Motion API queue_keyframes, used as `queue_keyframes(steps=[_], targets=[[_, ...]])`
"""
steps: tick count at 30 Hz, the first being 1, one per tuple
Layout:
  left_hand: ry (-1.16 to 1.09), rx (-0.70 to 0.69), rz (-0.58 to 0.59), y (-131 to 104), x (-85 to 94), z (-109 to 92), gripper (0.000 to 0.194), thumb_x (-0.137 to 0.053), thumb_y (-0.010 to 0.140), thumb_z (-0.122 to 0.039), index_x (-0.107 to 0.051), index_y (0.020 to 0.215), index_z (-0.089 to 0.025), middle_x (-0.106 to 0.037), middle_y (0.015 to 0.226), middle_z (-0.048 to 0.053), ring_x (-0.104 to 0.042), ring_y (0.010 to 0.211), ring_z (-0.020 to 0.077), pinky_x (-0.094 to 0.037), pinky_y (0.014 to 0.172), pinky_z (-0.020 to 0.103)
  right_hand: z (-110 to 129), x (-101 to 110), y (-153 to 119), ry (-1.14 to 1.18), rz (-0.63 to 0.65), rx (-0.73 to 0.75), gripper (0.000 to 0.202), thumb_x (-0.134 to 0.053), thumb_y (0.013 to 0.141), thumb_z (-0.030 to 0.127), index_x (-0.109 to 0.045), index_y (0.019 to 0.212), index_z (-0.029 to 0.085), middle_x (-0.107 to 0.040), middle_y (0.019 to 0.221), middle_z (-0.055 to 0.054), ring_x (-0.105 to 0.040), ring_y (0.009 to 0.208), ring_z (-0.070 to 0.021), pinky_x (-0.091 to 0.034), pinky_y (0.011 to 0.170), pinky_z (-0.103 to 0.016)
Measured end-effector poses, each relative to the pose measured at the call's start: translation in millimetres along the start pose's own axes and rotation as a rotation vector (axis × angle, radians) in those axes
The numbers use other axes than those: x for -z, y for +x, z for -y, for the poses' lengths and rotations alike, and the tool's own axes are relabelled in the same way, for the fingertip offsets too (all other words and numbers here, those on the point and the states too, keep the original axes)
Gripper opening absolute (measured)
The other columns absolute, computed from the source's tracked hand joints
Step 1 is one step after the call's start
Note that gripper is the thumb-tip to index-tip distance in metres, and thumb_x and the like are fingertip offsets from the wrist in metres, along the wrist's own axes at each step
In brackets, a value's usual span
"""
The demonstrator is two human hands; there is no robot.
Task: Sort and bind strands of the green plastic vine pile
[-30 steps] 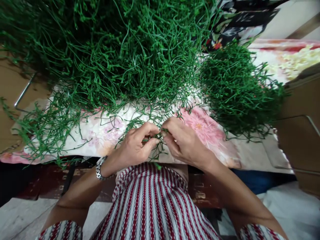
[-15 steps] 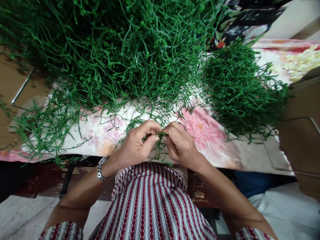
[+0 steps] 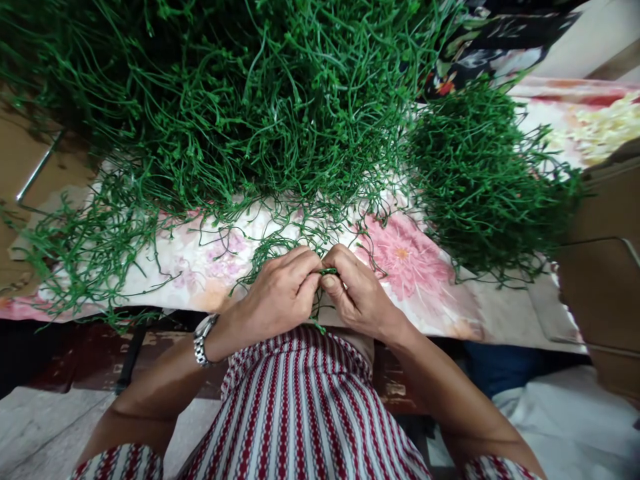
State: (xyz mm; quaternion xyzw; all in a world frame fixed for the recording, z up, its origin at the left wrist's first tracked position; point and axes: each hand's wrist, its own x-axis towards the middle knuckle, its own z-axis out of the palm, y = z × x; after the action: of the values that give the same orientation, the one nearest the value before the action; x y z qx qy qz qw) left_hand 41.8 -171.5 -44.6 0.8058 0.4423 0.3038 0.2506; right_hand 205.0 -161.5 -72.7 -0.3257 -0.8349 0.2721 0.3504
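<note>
My left hand (image 3: 287,290) and my right hand (image 3: 357,290) meet at the near edge of a flowered cloth (image 3: 200,267). Between their pinched fingertips is a small green plastic stem piece (image 3: 329,271), gripped from both sides. Thin green stems hang below the fingers, and a loose tangle of stems (image 3: 275,247) lies just beyond my left hand. A large heap of green stems (image 3: 250,113) covers the far side of the cloth.
A smaller green pile (image 3: 490,180) sits at the right, beside a cardboard box (image 3: 600,267). Loose stems (image 3: 100,247) spread at the left near cardboard (image 3: 20,167) with a metal handle. Pale yellow pieces (image 3: 610,127) lie far right. Dark flowered fabric (image 3: 500,47) shows behind.
My left hand has turned so its back faces up more, and its thumb is now tucked behind the fingers. The green piece between the fingertips now lies sideways, with its length showing.
</note>
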Motion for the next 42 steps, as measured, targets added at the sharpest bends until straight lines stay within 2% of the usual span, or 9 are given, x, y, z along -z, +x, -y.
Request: queue_keyframes(steps=[5,14,18,20,22,30,36,38,42], targets=[[0.106,-0.046,0.138,1,4.3,5,0.020,-0.040,0.080,-0.008,-0.046,0.062,-0.015,-0.044,0.064,-0.001,-0.042,0.062,0.0105,-0.032,0.058,0.026,-5,13,3,-0.109,0.163,0.086,0.014,-0.039,0.089,0.021,-0.040,0.075,0.018,-0.037,0.070,0.000,-0.038,0.066,-0.0124,-0.032,0.058,-0.025],[0.052,-0.263,0.137,4,2.3,12,0.023,-0.044,0.067,-0.003,-0.043,0.047,-0.015,-0.038,0.051,-0.003,-0.033,0.051,0.0087,-0.024,0.050,0.027,6,42,20,-0.283,0.480,0.265,0.015,-0.039,0.081,0.010,-0.045,0.069,0.017,-0.042,0.069,-0.001,-0.035,0.062,-0.0109,-0.029,0.057,-0.024],[-0.143,-0.083,0.132,6,7.1,8,0.025,-0.045,0.072,-0.005,-0.039,0.049,-0.015,-0.029,0.050,-0.005,-0.030,0.048,0.0058,-0.023,0.047,0.022,4,40,21,-0.278,0.314,0.287,0.019,-0.037,0.086,0.013,-0.047,0.070,0.017,-0.042,0.070,-0.002,-0.038,0.064,-0.0119,-0.031,0.059,-0.025],[-0.163,0.008,0.153,7,9.6,7,0.025,-0.051,0.075,-0.014,-0.040,0.053,-0.015,-0.028,0.051,-0.006,-0.028,0.048,0.0053,-0.023,0.046,0.021,-1,35,18,-0.252,0.185,0.251,0.020,-0.038,0.089,0.020,-0.048,0.072,0.016,-0.042,0.070,-0.003,-0.040,0.067,-0.0127,-0.033,0.061,-0.025],[-0.134,0.015,0.183,7,11.2,9,0.028,-0.054,0.076,-0.019,-0.039,0.052,-0.015,-0.028,0.051,-0.006,-0.027,0.049,0.0056,-0.022,0.046,0.021,-4,31,16,-0.217,0.160,0.221,0.021,-0.040,0.090,0.025,-0.048,0.073,0.016,-0.042,0.069,-0.002,-0.041,0.068,-0.0128,-0.034,0.061,-0.025],[0.010,-0.384,0.263,3,4.5,20,0.028,-0.045,0.071,-0.006,-0.038,0.046,-0.016,-0.036,0.047,-0.004,-0.033,0.049,0.0084,-0.026,0.051,0.026,2,32,14,-0.122,0.428,0.313,0.019,-0.037,0.085,0.011,-0.042,0.068,0.017,-0.040,0.065,-0.001,-0.039,0.065,-0.0116,-0.034,0.061,-0.023],[0.021,-0.362,0.330,5,16.0,23,0.030,-0.047,0.075,-0.011,-0.040,0.046,-0.016,-0.037,0.046,-0.004,-0.034,0.048,0.0088,-0.028,0.052,0.026,-5,41,11,-0.189,0.609,0.316,0.018,-0.041,0.079,0.005,-0.044,0.066,0.017,-0.046,0.066,-0.002,-0.042,0.065,-0.0119,-0.035,0.059,-0.024],[-0.036,-0.265,0.351,8,23.7,24,0.030,-0.049,0.079,-0.015,-0.044,0.049,-0.015,-0.041,0.048,-0.003,-0.037,0.049,0.0083,-0.031,0.054,0.024,-7,52,13,-0.210,0.548,0.268,0.018,-0.041,0.082,0.006,-0.045,0.068,0.017,-0.048,0.067,-0.003,-0.045,0.066,-0.0126,-0.037,0.060,-0.025],[-0.171,0.008,0.323,13,26.2,22,0.025,-0.050,0.082,-0.021,-0.051,0.058,-0.014,-0.046,0.055,-0.002,-0.040,0.053,0.0072,-0.032,0.053,0.021,1,65,20,-0.206,0.196,0.154,0.011,-0.040,0.086,0.012,-0.048,0.080,0.017,-0.055,0.081,-0.007,-0.051,0.078,-0.0157,-0.042,0.070,-0.030]])
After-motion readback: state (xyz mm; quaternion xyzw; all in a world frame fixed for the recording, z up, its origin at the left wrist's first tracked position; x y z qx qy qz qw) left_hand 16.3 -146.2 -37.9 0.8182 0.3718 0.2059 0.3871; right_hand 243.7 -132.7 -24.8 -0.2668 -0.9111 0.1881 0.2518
